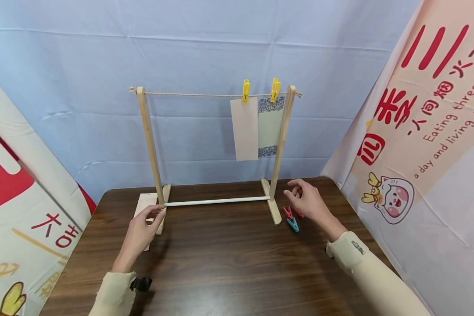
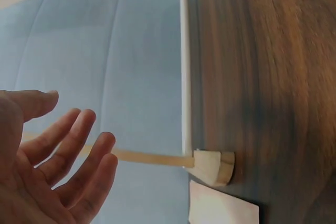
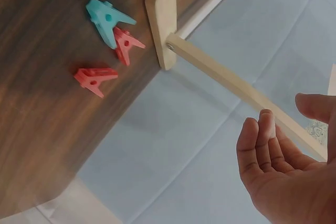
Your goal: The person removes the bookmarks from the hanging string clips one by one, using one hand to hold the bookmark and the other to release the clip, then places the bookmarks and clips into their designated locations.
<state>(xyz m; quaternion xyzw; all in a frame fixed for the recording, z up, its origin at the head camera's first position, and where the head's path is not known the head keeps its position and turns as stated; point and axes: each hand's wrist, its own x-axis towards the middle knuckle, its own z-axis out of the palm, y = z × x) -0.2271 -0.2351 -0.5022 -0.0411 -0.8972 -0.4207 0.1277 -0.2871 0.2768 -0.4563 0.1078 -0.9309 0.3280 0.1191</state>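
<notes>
A small wooden drying rack with a cord (image 1: 193,94) strung between two posts stands on the table. Two yellow clothespins (image 1: 245,91) hold a plain pale card (image 1: 245,131) and a card with blue patterned borders (image 1: 269,125) at the cord's right end. My left hand (image 1: 139,232), fingers loosely bent with nothing in them, hovers by the left post's foot (image 2: 210,166) and a pale card (image 1: 145,202) on the table. Over to the right, my empty right hand (image 1: 310,202) hangs relaxed above two red clothespins (image 3: 94,78) and a teal clothespin (image 3: 107,18).
A white rod (image 1: 217,202) joins the rack's feet low across the table (image 1: 221,263). Close behind the rack hangs a pale blue cloth (image 1: 189,48). Printed banners (image 1: 430,109) flank the table on both sides.
</notes>
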